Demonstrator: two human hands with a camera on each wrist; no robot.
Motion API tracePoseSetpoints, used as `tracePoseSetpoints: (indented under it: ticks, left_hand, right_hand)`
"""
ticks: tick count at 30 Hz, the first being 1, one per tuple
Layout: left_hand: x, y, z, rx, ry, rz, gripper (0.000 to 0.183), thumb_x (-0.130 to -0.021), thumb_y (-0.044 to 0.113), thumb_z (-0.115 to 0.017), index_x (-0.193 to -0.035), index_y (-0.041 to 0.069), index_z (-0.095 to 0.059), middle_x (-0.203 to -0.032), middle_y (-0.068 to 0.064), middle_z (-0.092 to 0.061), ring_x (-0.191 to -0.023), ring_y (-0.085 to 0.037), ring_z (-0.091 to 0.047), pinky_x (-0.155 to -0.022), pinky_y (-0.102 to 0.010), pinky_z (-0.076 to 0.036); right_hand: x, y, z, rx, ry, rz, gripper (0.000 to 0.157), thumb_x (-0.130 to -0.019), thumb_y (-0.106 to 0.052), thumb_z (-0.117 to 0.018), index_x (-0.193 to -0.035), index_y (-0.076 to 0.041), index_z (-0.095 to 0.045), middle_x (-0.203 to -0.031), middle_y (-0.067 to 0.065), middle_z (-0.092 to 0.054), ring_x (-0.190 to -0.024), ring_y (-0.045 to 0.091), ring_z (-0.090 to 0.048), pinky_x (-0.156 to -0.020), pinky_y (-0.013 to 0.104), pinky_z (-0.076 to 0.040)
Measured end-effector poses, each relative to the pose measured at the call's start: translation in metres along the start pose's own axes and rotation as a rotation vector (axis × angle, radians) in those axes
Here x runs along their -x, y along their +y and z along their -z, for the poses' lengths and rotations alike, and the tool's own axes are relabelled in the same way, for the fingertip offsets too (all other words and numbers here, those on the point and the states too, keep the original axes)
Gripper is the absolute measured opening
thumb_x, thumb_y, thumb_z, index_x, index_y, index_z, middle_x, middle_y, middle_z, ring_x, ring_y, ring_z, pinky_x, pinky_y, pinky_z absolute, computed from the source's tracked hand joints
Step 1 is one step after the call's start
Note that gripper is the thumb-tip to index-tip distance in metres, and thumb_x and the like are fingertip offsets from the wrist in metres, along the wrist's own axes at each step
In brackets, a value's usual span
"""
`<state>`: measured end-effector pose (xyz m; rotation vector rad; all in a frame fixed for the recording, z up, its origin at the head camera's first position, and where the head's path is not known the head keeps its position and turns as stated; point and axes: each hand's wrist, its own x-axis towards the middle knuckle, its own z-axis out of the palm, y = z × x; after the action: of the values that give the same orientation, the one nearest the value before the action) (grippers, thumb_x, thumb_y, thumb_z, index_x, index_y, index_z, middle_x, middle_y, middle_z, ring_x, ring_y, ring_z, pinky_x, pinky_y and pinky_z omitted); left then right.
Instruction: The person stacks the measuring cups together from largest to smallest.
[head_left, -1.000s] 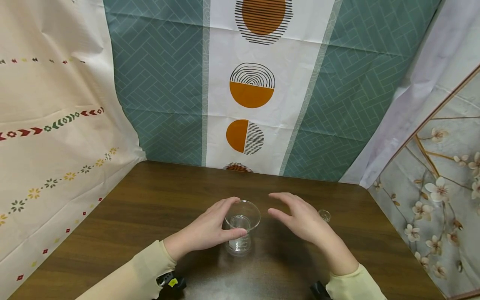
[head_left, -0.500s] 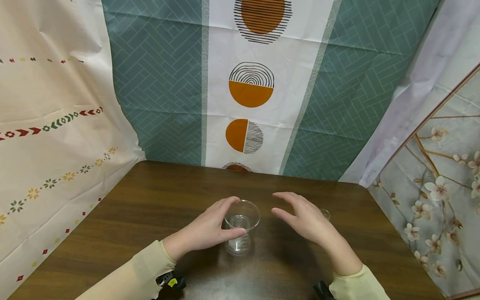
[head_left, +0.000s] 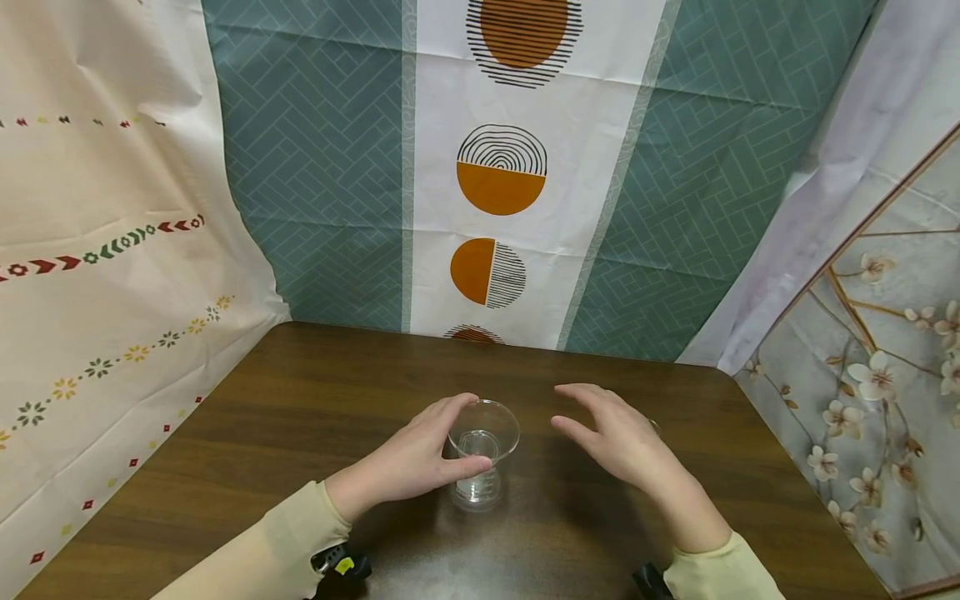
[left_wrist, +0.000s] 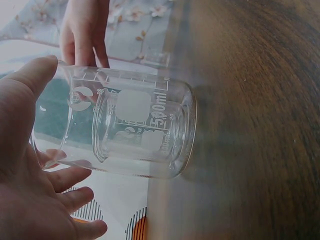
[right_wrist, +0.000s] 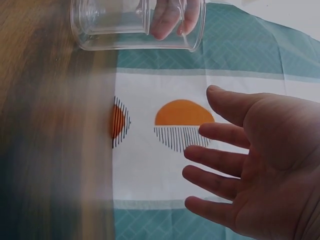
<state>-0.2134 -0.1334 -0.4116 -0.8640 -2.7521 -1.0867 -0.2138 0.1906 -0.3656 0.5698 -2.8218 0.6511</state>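
Observation:
A clear glass beaker [head_left: 487, 492] marked 500 ml stands upright on the table, a smaller beaker [left_wrist: 162, 142] nested inside it. My left hand [head_left: 420, 454] holds the large beaker near its rim, thumb on the near side and index finger at the far side; the other fingers stretch loosely in the left wrist view. To the right, my right hand [head_left: 618, 437] hovers apart from the beaker, holding nothing, its fingers spread in the right wrist view. Just behind it a small clear glass piece [head_left: 656, 426] barely shows; the hand hides most of it.
The dark brown wooden table [head_left: 337, 375] reaches back to a teal and white patterned cloth [head_left: 322, 208]. A cream cloth [head_left: 112, 333] hangs on the left, a floral cloth [head_left: 862, 433] on the right.
My right hand has drifted slightly right, away from the beaker, and now covers more of the small glass piece. The left hand and the beaker stay put.

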Motion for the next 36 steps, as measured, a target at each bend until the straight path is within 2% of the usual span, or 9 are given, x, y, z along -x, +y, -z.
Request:
tracePoseSetpoints:
  ticks: [9, 19, 36]
  left_hand:
    - [0.0, 0.001, 0.001, 0.003, -0.005, 0.0, 0.094, -0.095, 0.071, -0.077, -0.163, 0.015, -0.045, -0.163, -0.004, -0.051, -0.151, -0.028, -0.047, -0.12, -0.057, -0.043]
    - [0.0, 0.001, 0.001, 0.003, -0.008, 0.006, 0.095, -0.094, 0.071, -0.077, -0.164, 0.015, -0.044, -0.163, -0.005, -0.051, -0.152, -0.028, -0.046, -0.12, -0.058, -0.042]
    - [0.001, 0.0, 0.001, 0.006, -0.014, 0.005, 0.094, -0.095, 0.07, -0.077, -0.164, 0.015, -0.043, -0.164, -0.005, -0.05, -0.152, -0.029, -0.046, -0.12, -0.059, -0.042]
  right_hand:
    - [0.002, 0.004, 0.0, 0.037, 0.011, -0.006, 0.055, -0.107, -0.04, -0.076, -0.155, -0.017, -0.064, -0.159, 0.008, -0.061, -0.15, 0.037, -0.051, -0.111, 0.067, -0.047]
    - [0.004, 0.008, 0.001, 0.058, 0.041, 0.031, 0.057, -0.107, -0.038, -0.077, -0.156, -0.012, -0.063, -0.159, 0.012, -0.06, -0.15, 0.04, -0.051, -0.112, 0.067, -0.047]
    - [0.01, 0.027, 0.006, 0.096, 0.019, -0.016, 0.059, -0.107, -0.039, -0.076, -0.157, -0.01, -0.062, -0.16, 0.016, -0.058, -0.151, 0.044, -0.049, -0.112, 0.07, -0.044]
